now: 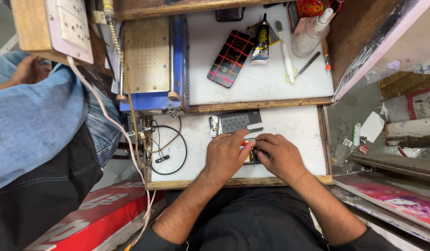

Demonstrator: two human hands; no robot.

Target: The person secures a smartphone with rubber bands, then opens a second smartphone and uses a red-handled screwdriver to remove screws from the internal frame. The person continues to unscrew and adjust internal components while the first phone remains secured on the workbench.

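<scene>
My left hand [226, 155] and my right hand [279, 155] meet over a small opened phone [251, 156] lying on the lower white work surface [298, 128]. Both hands press on it, fingers curled, and most of the phone is hidden beneath them. Just beyond my fingers lies a grey metal plate [238, 122] with a small part at its left end.
On the upper shelf lie a phone with a coloured grid back [231, 58], a black glue tube [261, 44], a clear bottle [311, 32], a white toothbrush [286, 56] and tweezers [310, 62]. A blue heating machine [152, 60] stands left, cables [166, 148] below it. A person in jeans [38, 116] sits at left.
</scene>
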